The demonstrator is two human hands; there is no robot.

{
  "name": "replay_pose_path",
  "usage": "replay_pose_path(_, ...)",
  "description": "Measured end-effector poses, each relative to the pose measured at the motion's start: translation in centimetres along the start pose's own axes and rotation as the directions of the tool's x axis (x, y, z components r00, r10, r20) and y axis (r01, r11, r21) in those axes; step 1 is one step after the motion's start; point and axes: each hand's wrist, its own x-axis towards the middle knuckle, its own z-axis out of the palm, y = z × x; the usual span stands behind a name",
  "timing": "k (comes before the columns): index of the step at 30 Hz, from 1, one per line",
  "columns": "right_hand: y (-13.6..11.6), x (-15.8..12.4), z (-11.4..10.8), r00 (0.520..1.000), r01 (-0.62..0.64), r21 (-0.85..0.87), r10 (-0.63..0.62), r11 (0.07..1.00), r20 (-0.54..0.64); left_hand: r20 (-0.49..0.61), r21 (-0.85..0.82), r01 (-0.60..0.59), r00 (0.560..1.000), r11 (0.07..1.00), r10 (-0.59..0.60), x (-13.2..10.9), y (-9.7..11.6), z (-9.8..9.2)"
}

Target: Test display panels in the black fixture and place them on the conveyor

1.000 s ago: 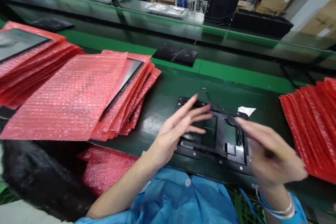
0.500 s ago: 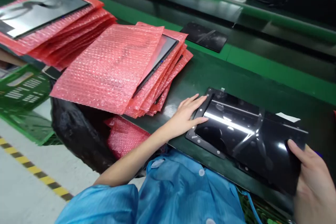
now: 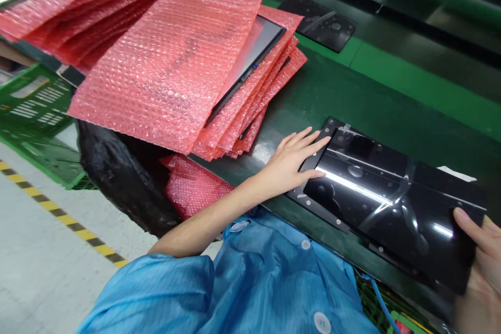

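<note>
A glossy black panel [image 3: 395, 203] lies over a black metal fixture frame [image 3: 313, 201] on the dark green bench. My left hand [image 3: 291, 159] rests flat with fingers stretched out, touching the panel's left edge and the frame's corner. My right hand [image 3: 479, 261] grips the panel's right end at the frame's edge, thumb on top of the glass. A stack of red bubble-wrap sleeves [image 3: 176, 68] lies left of the frame, with a dark screen [image 3: 254, 57] showing in the top one.
More red sleeves [image 3: 74, 5] are stacked at far left. Another black panel [image 3: 319, 21] lies on the green conveyor strip [image 3: 410, 86] beyond. A black bag [image 3: 121, 177] holding red wrap hangs below the bench; a green crate [image 3: 33, 115] stands on the floor.
One second ago the fixture frame was bare under both hands. A glossy panel now covers it, held at the right end by my right hand. The view has swung down and left.
</note>
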Motion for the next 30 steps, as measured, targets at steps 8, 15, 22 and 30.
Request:
replay_pose_path(8,0.0,0.2,-0.5,1.0,-0.015,-0.028,0.015,0.999,0.001,0.014,0.008,-0.011,1.0,1.0,0.011,0.1,0.2,-0.1)
replay_pose_path(15,-1.1,-0.5,0.6,1.0,-0.024,-0.039,0.023,0.999,-0.017,0.026,0.054,-0.03,0.999,0.998,0.028,0.1,0.3,0.0)
replay_pose_path(22,-0.8,0.3,0.1,0.999,-0.044,-0.062,0.045,0.997,0.013,0.021,0.076,-0.051,0.999,0.996,0.049,0.1,-0.1,0.4)
replay_pose_path(30,-0.9,0.0,0.4,1.0,-0.009,-0.121,0.009,0.993,0.0,0.008,0.085,-0.057,0.998,0.995,0.056,-0.1,0.1,0.6)
